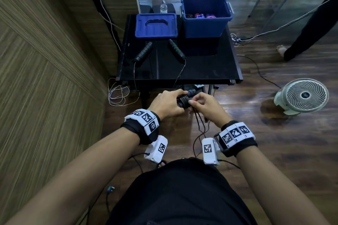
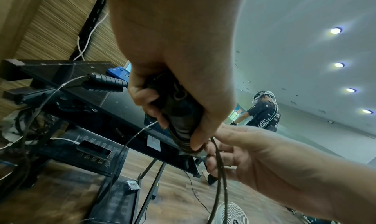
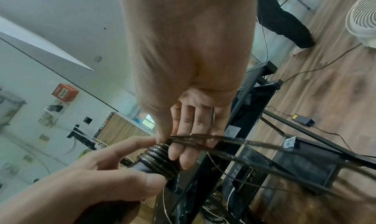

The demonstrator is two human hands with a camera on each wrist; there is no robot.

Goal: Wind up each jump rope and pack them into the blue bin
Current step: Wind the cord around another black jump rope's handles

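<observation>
A black glossy surface [image 1: 201,67] is being shown on a wood-look floor, beside a panelled wall. On its far left a blue lid [image 1: 156,25] is lying, with a second jump rope [image 1: 144,51] spread in front of it and the blue bin [image 1: 206,23] standing to the right, wound ropes already inside. Nearer, the left hand [image 1: 167,103] is being clenched round the paired handles [image 1: 190,94], while the cord [image 3: 160,161] is being pinched by the right hand [image 1: 204,104]. The cord is judged light, springy and slick; coils should be pinned at the handles, where the stiff part gives purchase.
</observation>
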